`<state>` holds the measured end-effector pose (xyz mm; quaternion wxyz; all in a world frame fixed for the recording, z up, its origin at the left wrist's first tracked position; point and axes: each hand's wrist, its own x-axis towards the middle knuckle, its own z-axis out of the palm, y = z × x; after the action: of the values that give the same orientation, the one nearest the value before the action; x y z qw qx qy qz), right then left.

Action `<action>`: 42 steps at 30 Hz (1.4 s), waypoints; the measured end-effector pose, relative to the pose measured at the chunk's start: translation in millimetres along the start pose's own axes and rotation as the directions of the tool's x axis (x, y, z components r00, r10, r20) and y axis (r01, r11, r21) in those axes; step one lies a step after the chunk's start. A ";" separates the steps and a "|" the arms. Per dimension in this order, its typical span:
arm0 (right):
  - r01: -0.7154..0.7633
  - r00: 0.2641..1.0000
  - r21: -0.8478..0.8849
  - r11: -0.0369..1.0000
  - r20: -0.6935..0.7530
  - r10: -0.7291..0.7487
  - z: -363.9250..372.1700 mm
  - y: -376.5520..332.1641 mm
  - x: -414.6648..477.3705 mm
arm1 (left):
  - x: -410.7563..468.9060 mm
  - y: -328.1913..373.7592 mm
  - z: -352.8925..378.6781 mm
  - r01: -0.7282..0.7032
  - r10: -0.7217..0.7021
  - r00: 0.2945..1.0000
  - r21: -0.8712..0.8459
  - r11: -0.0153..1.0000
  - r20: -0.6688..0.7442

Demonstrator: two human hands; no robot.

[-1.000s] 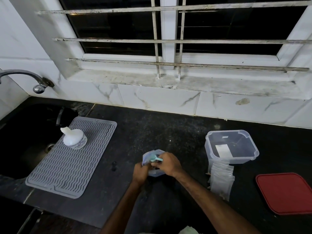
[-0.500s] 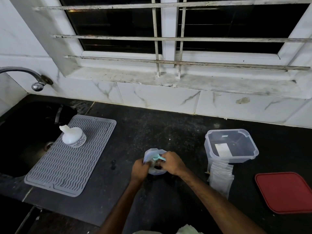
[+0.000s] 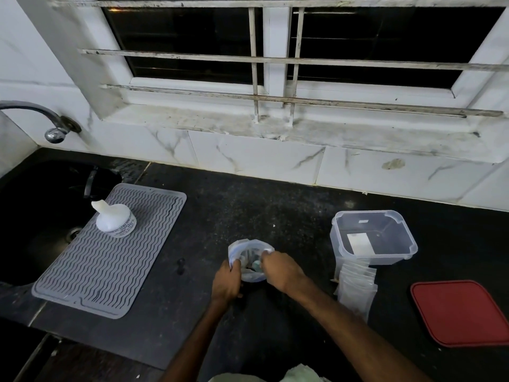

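A small clear plastic bag (image 3: 249,250) is held open above the black counter (image 3: 248,210), near its middle. My left hand (image 3: 227,279) pinches the bag's left edge. My right hand (image 3: 281,271) pinches its right edge. A small teal scoop (image 3: 256,264) sits inside the bag's mouth, partly hidden by my right fingers. What else lies in the bag is too dim to tell.
A clear open plastic box (image 3: 373,238) stands to the right, with a stack of small clear pouches (image 3: 356,288) leaning in front of it. A red lid (image 3: 462,312) lies far right. On the left, a grey ribbed mat (image 3: 110,249) carries a white squeeze bottle (image 3: 114,220), beside a dark sink (image 3: 35,216) and tap (image 3: 52,125).
The teal scoop, held at the bag's mouth by my right hand before, now sits down inside the bag. Both hands now spread the bag's opening wider.
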<state>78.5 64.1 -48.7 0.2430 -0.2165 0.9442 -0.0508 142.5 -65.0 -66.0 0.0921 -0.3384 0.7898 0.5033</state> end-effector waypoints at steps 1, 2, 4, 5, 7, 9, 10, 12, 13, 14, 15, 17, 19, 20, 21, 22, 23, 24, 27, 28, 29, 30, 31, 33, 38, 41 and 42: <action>0.019 1.000 -0.051 0.998 -0.014 -0.020 0.2 -0.8 -2.9 | -1.9 2.3 -0.5 0.016 -0.016 1.000 -0.035 0.999 0.015; 0.032 0.999 -0.093 0.995 -0.038 -0.035 1.3 -1.0 -5.5 | -2.2 2.8 0.1 0.020 -0.018 1.000 -0.071 0.997 0.025; 0.052 0.993 -0.148 0.988 -0.099 -0.067 3.4 -3.4 -7.6 | -3.3 3.5 -0.1 0.027 -0.020 0.999 -0.133 0.991 0.050; 0.061 0.990 -0.161 0.985 -0.119 -0.080 4.7 -4.2 -8.7 | -3.7 3.9 -0.2 0.021 -0.012 0.998 -0.147 0.989 0.060; 0.092 0.980 -0.176 0.980 -0.160 -0.120 7.3 -5.9 -9.9 | -3.2 4.0 0.3 0.009 0.005 0.996 -0.156 0.988 0.084; 0.103 0.975 -0.188 0.977 -0.175 -0.136 10.0 -5.6 -10.5 | -1.1 2.4 1.0 0.001 0.014 0.995 -0.141 0.990 0.103; 0.094 0.978 -0.191 0.977 -0.167 -0.126 11.0 -4.9 -10.2 | 0.8 0.8 1.4 -0.002 0.017 0.993 -0.132 0.991 0.115; 0.040 0.988 -0.167 0.985 -0.138 -0.063 13.3 -2.0 -9.4 | 2.8 -2.5 2.2 0.022 -0.009 0.994 -0.116 0.993 0.110; 0.012 0.992 -0.143 0.990 -0.123 -0.029 15.0 -0.8 -9.0 | 1.8 -2.2 1.9 0.033 -0.023 0.996 -0.113 0.993 0.091; -0.005 0.993 -0.128 0.992 -0.119 -0.010 17.4 0.0 -9.0 | 2.5 -3.5 2.3 0.020 -0.014 0.998 -0.106 0.994 0.060; -0.018 0.992 -0.114 0.993 -0.126 0.004 19.2 0.0 -9.1 | 0.9 -1.9 1.5 -0.004 0.007 1.000 -0.089 0.996 0.030; -0.054 0.987 -0.069 0.996 -0.156 0.043 21.6 -0.2 -9.3 | -0.4 1.5 0.9 -0.055 0.058 0.998 -0.094 0.994 0.023; -0.096 0.978 -0.019 0.995 -0.186 0.090 22.5 0.7 -7.5 | 2.1 3.7 1.0 -0.070 0.078 0.995 -0.116 0.991 0.065; -0.108 0.975 0.001 0.994 -0.196 0.106 21.9 0.9 -6.9 | 4.4 4.2 0.8 -0.070 0.080 0.993 -0.118 0.991 0.085; -0.114 0.972 0.015 0.993 -0.205 0.114 21.5 1.3 -6.5 | 7.0 5.0 0.5 -0.065 0.074 0.992 -0.092 0.994 0.101; -0.113 0.970 0.024 0.993 -0.215 0.116 21.0 1.3 -5.9 | 9.1 5.4 -0.1 -0.070 0.077 0.991 -0.066 0.995 0.112; -0.113 0.968 0.033 0.993 -0.223 0.117 20.7 1.1 -5.3 | 11.5 5.5 0.0 -0.076 0.081 0.989 -0.042 0.996 0.122; -0.113 0.966 0.041 0.993 -0.227 0.120 20.7 0.6 -5.0 | 14.1 3.1 0.4 -0.073 0.076 0.988 -0.028 0.997 0.131; -0.124 0.966 0.074 0.990 -0.219 0.137 21.1 -1.8 -2.3 | 20.5 -3.1 2.3 -0.053 0.055 0.993 -0.023 0.998 0.107; -0.126 0.965 0.079 0.989 -0.223 0.141 21.2 -2.1 -1.2 | 23.0 -5.4 3.8 -0.045 0.048 0.996 -0.044 0.998 0.074; -0.128 0.963 0.088 0.988 -0.229 0.146 21.3 -2.4 -0.4 | 23.9 -6.1 5.6 -0.035 0.038 0.998 -0.077 0.996 0.045; -0.131 0.960 0.100 0.986 -0.236 0.152 21.7 -2.6 -0.1 | 23.7 -5.0 7.4 -0.031 0.034 0.999 -0.107 0.994 0.021; -0.138 0.956 0.120 0.983 -0.244 0.164 22.0 -2.3 0.5 | 21.8 -1.5 8.9 -0.029 0.030 1.000 -0.127 0.991 0.004; -0.156 0.947 0.172 0.973 -0.254 0.197 22.0 -1.4 1.3 | 18.9 5.4 10.0 -0.026 0.025 1.000 -0.154 0.988 -0.003; -0.190 0.932 0.317 0.929 -0.241 0.272 19.9 5.8 4.3 | 24.4 6.9 10.4 -0.018 0.023 0.999 -0.126 0.992 0.039; -0.204 0.921 0.384 0.901 -0.237 0.310 20.3 9.1 5.8 | 25.4 8.2 10.1 -0.058 0.062 0.997 -0.076 0.995 0.055; -0.205 0.919 0.400 0.893 -0.234 0.316 20.4 9.7 5.9 | 24.9 9.1 9.7 -0.071 0.073 0.996 -0.055 0.996 0.045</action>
<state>79.9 70.4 -71.1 0.1414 -0.0273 0.9638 -0.2244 116.1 -65.3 -76.0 0.0835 -0.3000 0.7852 0.5352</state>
